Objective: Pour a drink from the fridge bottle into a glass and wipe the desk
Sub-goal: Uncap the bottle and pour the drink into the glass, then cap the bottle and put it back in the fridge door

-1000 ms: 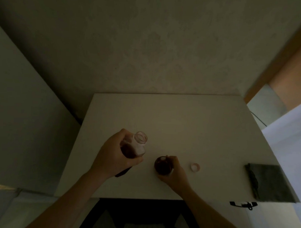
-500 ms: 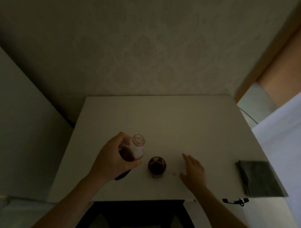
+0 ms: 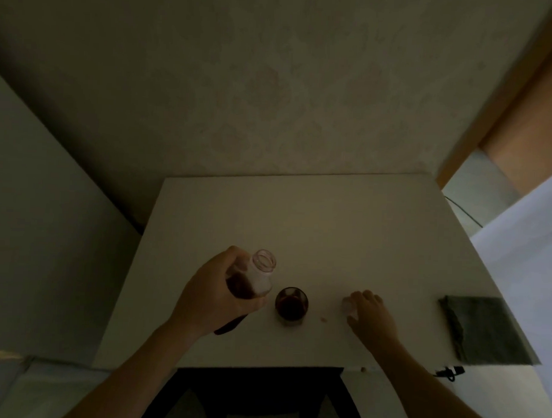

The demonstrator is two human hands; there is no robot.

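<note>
Left hand (image 3: 215, 296) grips the uncapped bottle (image 3: 253, 278), part full of dark drink, beside the glass (image 3: 291, 306), which stands filled on the worktop (image 3: 330, 229). Right hand (image 3: 369, 315) curls its fingers over the pale cap (image 3: 348, 305) just past a small spill spot (image 3: 323, 319). Pouring looks done; capping and wiping with the grey cloth (image 3: 483, 330) at the right edge remain.

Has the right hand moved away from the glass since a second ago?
Yes. The right hand has left the glass and gone rightward along the desk toward the cloth, now closing over the small cap.
</note>
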